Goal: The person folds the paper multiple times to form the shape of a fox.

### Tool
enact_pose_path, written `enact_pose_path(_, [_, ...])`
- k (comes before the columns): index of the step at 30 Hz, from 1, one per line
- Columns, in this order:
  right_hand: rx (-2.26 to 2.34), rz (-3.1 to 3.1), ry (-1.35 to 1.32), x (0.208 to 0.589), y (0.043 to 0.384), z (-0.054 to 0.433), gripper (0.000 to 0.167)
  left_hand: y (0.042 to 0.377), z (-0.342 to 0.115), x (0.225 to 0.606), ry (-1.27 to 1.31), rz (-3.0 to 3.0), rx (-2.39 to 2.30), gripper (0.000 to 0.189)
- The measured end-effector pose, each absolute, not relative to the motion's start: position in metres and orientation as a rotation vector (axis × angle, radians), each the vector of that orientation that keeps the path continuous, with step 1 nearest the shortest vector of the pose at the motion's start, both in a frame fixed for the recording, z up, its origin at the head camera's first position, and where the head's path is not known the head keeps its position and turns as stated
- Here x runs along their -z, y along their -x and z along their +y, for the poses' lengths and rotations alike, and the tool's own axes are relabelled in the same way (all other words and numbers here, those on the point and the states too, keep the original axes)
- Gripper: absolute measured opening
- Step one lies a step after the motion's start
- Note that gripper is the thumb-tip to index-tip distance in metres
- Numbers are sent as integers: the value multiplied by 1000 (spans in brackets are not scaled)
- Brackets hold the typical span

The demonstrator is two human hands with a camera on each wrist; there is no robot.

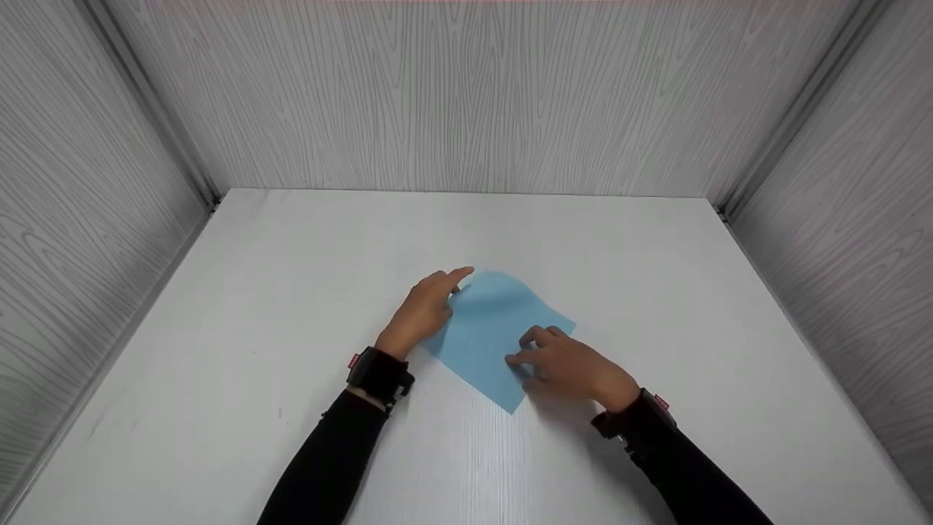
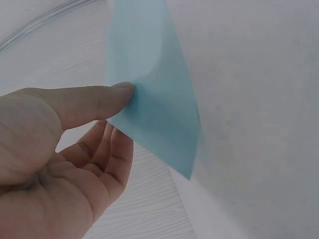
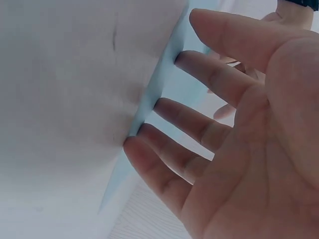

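A sheet of light blue paper [image 1: 481, 328] lies at an angle near the middle of the white table, its left and far parts bowed up. My left hand [image 1: 426, 310] pinches its left edge. In the left wrist view, the thumb [image 2: 102, 102] presses on the blue face while the other fingers curl behind the sheet. On the near right part of the paper my right hand [image 1: 572, 364] rests its fingertips. Those fingers [image 3: 192, 124] are spread and fairly straight in the right wrist view, touching the sheet from above.
The white tabletop [image 1: 291, 255] spreads around the paper on every side. Grey wood-grain panels stand at the back [image 1: 466, 95], at the left [image 1: 65, 219] and at the right [image 1: 853, 219]. Each wrist wears a black band.
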State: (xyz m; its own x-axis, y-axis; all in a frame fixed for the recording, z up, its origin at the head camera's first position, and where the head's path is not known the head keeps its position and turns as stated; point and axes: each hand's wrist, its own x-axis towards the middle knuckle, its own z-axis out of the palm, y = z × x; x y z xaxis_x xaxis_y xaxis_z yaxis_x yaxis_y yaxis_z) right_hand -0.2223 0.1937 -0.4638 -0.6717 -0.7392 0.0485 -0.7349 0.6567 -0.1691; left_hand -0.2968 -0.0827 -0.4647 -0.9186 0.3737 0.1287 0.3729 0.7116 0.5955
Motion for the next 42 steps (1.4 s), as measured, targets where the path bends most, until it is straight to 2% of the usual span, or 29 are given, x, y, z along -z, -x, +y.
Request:
enact_pose_path(10, [240,2853,1193,466,235,190,43,300,-79,462,-739,3059,-1054,66])
enact_pose_path(19, [304,2883,1252,473,246,192,40,297,-80,458,-764,3123,-1025,32])
enact_pose_path(28, [615,2925,1033,477,251,192,25,286,-86,449,-935,3169,-853,31])
enact_pose_path(35, [634,2973,896,474,251,191,53,281,-95,452,-1083,3107,-787,35])
enact_pose_path(42, [699,2998,835,474,249,187,87,282,-101,455,-1080,2990,-740,36])
